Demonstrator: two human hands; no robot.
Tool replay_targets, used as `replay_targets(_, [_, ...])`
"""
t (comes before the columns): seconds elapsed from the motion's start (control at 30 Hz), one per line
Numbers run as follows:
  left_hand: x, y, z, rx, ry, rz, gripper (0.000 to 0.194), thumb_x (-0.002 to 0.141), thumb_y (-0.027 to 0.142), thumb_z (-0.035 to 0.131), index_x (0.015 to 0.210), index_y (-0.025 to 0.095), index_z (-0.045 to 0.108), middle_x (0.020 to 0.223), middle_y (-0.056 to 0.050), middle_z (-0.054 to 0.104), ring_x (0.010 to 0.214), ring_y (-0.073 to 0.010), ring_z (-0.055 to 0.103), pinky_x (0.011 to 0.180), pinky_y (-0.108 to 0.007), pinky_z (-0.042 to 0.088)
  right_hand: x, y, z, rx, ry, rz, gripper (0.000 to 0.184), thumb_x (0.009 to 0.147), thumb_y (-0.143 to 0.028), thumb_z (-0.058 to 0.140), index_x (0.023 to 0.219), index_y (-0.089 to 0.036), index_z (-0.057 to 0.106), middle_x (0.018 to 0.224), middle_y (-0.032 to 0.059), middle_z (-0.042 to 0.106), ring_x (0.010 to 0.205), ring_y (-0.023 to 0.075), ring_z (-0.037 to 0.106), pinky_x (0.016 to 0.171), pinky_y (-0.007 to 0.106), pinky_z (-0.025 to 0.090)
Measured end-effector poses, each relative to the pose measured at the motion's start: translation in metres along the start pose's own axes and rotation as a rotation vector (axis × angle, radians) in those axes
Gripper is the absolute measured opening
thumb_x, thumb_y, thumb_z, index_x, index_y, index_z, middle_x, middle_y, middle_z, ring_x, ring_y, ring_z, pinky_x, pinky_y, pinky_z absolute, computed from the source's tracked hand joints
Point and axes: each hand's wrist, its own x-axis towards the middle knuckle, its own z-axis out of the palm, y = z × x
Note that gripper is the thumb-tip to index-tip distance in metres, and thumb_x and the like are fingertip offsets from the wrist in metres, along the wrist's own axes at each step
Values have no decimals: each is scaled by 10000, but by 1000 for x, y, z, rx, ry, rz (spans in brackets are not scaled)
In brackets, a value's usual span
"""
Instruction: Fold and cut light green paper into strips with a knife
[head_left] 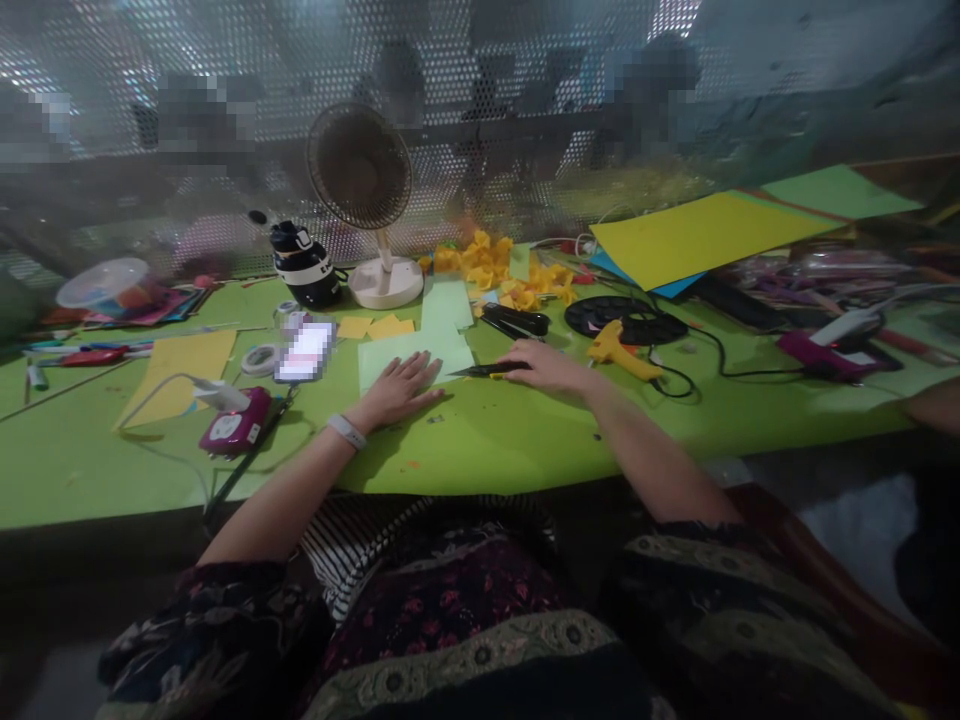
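Note:
My left hand (396,391) lies flat with its fingers spread, over the lower edge of a pale green sheet of paper (382,356). To its right, my right hand (541,366) is closed around the handles of a pair of dark scissors (480,370). The blades point left and reach the right corner of the sheet. Another pale green paper (447,303) stretches away behind the first one. A black stapler (514,321) lies just beyond my right hand. My fingers partly hide the scissor handles.
A yellow glue gun (624,356) and black round tray (626,320) lie right. Yellow paper flowers (487,260), a fan (385,284) and a bottle (307,270) stand behind. Left are a lit phone (305,352), tape roll (261,360) and purple power adapter (236,425) with cords. A person's arm (934,405) shows far right.

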Motion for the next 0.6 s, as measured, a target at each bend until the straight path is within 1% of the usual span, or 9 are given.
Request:
replay_targets(0.1, [0, 0, 1, 1, 8, 6, 825, 1061, 730, 200, 1722, 238, 225, 1792, -57, 139, 1658, -285, 127, 1336, -477, 103, 2, -5, 4, -4, 32, -2, 316, 1009, -288, 603, 1267, -218, 773, 1178, 137, 700, 1113, 296, 620, 984, 436, 474])
replay_targets(0.17, [0, -1, 2, -1, 9, 4, 852, 1055, 740, 197, 1724, 214, 211, 1788, -73, 144, 1658, -282, 129, 1336, -471, 103, 4, -9, 8, -11, 50, -17, 311, 1021, -278, 588, 1268, -220, 768, 1163, 135, 694, 1095, 288, 617, 973, 429, 476])
replay_targets(0.33, [1, 0, 3, -9, 18, -7, 881, 1050, 741, 202, 1720, 169, 206, 1780, -101, 171, 1654, -288, 150, 1334, -478, 115, 4, -13, 11, -20, 22, -47, 276, 1007, -267, 623, 1232, -241, 780, 1115, 116, 690, 1063, 276, 620, 957, 408, 482])
replay_targets(0.5, [1, 0, 2, -11, 4, -13, 921, 1045, 744, 201, 1716, 113, 191, 1780, -123, 157, 1657, -285, 134, 1337, -457, 89, 9, -18, 18, -41, 81, -48, 290, 1027, -263, 592, 1257, -232, 765, 1146, 125, 681, 1073, 277, 614, 963, 423, 484])
replay_targets(0.6, [0, 0, 2, -27, 3, -21, 926, 1042, 747, 215, 1718, 116, 179, 1781, -127, 151, 1658, -287, 126, 1339, -453, 80, 10, -23, 22, -60, 70, -68, 292, 1033, -260, 585, 1260, -215, 763, 1144, 130, 679, 1061, 273, 616, 971, 431, 483])
